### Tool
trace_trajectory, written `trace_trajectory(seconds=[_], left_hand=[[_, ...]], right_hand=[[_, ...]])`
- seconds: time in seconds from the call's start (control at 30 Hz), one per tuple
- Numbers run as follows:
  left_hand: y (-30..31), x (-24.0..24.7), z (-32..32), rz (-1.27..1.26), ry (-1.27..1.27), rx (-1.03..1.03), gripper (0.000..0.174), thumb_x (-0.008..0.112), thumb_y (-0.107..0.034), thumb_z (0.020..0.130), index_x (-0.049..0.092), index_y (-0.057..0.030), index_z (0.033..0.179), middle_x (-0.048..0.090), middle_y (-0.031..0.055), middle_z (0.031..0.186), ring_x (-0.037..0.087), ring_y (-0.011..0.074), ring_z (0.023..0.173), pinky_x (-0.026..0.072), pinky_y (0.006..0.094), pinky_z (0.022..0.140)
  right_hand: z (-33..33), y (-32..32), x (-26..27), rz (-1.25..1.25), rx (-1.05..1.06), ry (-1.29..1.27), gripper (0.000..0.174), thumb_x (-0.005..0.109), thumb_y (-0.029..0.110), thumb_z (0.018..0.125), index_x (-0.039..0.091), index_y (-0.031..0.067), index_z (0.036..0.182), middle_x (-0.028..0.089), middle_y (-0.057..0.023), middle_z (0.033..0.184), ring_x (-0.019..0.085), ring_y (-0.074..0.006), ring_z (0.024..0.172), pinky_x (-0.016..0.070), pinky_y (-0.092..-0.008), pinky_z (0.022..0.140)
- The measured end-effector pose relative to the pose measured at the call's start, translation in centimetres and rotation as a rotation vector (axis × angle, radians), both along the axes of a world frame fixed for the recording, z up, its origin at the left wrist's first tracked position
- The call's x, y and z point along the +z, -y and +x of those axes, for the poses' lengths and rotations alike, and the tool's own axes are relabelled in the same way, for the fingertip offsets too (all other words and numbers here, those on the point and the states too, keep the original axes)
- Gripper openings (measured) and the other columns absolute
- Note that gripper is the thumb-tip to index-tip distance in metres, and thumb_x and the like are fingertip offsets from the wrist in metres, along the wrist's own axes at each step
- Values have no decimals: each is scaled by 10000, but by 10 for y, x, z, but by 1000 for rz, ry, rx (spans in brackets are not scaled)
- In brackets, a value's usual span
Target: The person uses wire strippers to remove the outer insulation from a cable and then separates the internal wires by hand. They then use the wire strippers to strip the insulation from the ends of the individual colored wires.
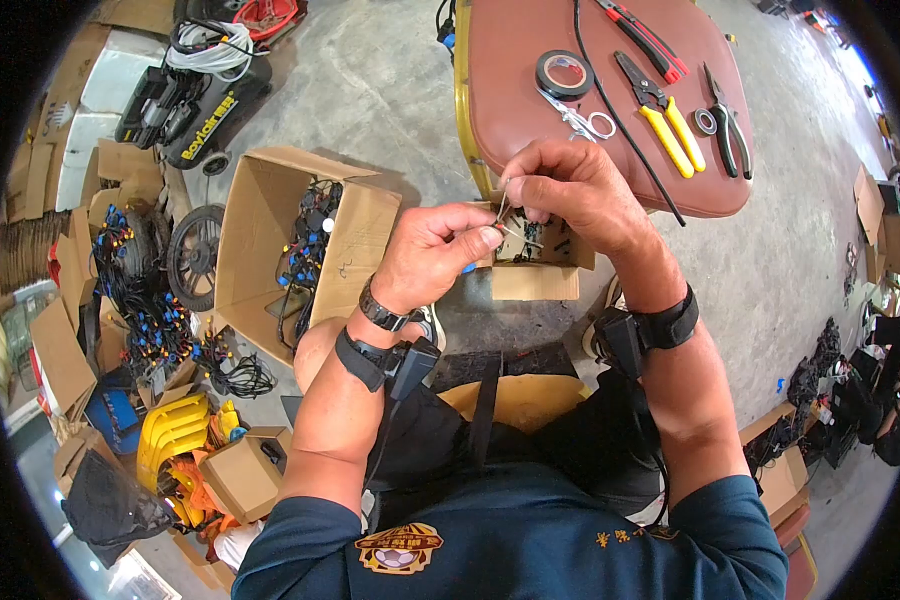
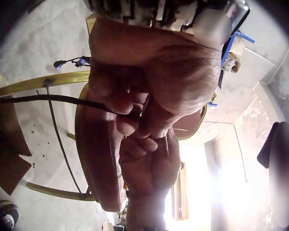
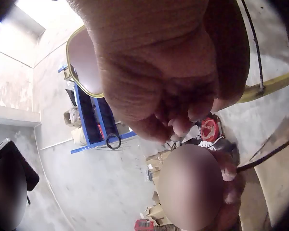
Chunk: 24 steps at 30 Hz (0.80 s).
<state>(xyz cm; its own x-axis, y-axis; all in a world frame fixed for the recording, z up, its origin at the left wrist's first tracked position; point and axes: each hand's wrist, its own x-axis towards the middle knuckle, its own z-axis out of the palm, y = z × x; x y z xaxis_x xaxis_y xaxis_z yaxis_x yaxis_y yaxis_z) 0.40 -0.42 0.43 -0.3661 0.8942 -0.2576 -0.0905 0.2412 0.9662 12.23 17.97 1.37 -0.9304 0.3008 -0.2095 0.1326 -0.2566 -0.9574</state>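
Both hands meet in front of the body over a small open cardboard box point(image 1: 535, 286). My left hand point(image 1: 428, 258) grips a black cable point(image 2: 62, 98), which trails away from the fingers in the left wrist view. My right hand point(image 1: 588, 195) pinches thin bare-looking wire strands point(image 1: 504, 207) between thumb and forefinger, just above the left fingertips. A pale wire end sticks out beside the left thumb. In the right wrist view the right fingers point(image 3: 180, 125) are curled and hide the strands, while the cable point(image 3: 269, 154) runs off to the right.
A brown padded seat point(image 1: 510, 60) ahead carries black tape point(image 1: 540, 75), scissors point(image 1: 574, 118), yellow-handled wire strippers point(image 1: 660, 125), black pliers point(image 1: 738, 140), red-handled cutters point(image 1: 650, 45) and a black cable length point(image 1: 622, 122). At left stands a large carton point(image 1: 255, 230) holding connector cables point(image 1: 305, 245).
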Motion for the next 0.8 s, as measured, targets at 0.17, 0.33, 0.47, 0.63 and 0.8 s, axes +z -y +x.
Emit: trace_trajectory(seconds=[0.17, 0.33, 0.47, 0.63, 0.8], left_hand=[[-5, -6, 0, 162, -8, 94, 171, 679, -155, 915, 674, -20, 1020, 658, 7, 819, 538, 41, 636, 435, 198, 528], [-5, -10, -3, 156, -45, 110, 139, 688, -113, 902, 664, -19, 1002, 669, 28, 853, 553, 47, 652, 451, 204, 540], [-5, -12, -3, 142, 24, 139, 145, 688, -121, 903, 667, -16, 1001, 679, 39, 828, 566, 54, 649, 452, 201, 537], [-4, -9, -4, 95, 46, 123, 144, 682, -118, 906, 675, -16, 1008, 683, 43, 779, 564, 54, 619, 439, 193, 521], [-4, -4, -4, 45, 54, 126, 149, 680, -119, 906, 686, -20, 1018, 675, 36, 740, 518, 39, 550, 394, 181, 473]], right_hand=[[0, -1, 0, 7, -62, -36, 124, 686, 141, 839, 692, 34, 900, 630, 26, 766, 542, -48, 664, 449, -211, 614], [-1, 0, 3, -7, -89, -30, 108, 682, 132, 836, 685, 33, 878, 617, 32, 749, 535, -46, 663, 443, -210, 620], [-1, -1, 1, -7, -77, -41, 100, 671, 116, 837, 675, 24, 875, 611, 30, 755, 533, -44, 676, 439, -210, 628], [1, -3, 0, 24, -29, -70, 67, 630, 60, 830, 658, 21, 876, 604, 32, 781, 520, -35, 731, 438, -212, 665], [2, -6, -1, 115, 22, -97, 65, 599, 25, 809, 641, 23, 859, 603, 36, 783, 521, -38, 754, 446, -223, 692]])
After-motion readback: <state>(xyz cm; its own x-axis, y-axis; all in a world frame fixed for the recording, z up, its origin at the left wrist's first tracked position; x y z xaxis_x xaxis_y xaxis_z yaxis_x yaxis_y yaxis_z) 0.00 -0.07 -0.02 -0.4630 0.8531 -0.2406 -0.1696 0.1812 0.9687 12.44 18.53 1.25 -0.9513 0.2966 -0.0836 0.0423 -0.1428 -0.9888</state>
